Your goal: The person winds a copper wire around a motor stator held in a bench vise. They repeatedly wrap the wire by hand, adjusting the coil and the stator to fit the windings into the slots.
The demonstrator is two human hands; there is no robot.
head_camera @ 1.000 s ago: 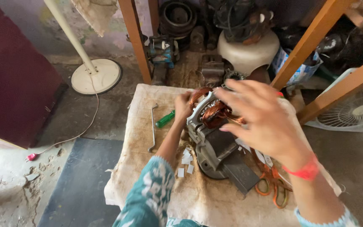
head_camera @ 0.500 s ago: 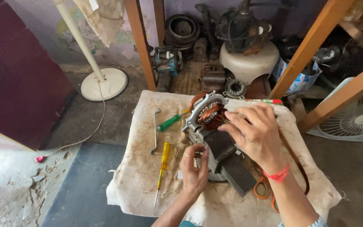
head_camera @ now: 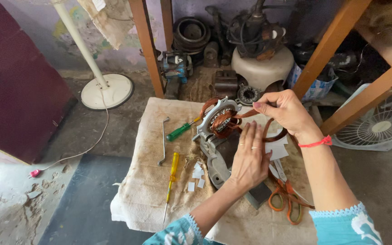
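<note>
A grey metal motor stator wound with copper wire lies on a beige cloth on the floor. My left hand rests flat on top of the stator body, fingers together. My right hand is above and to the right of it, pinching a loop of copper wire coil that runs from the stator's windings. A red thread band is on my right wrist. Small white paper pieces lie just left of the stator.
On the cloth: a yellow screwdriver, a green screwdriver, a bent metal wrench, orange-handled scissors. A white fan stand base, wooden legs, motors and parts behind, and a white fan grille at right.
My left hand moved from the cloth beside the yellow screwdriver up onto the stator. My right hand lifted off the stator and now pinches the copper coil.
</note>
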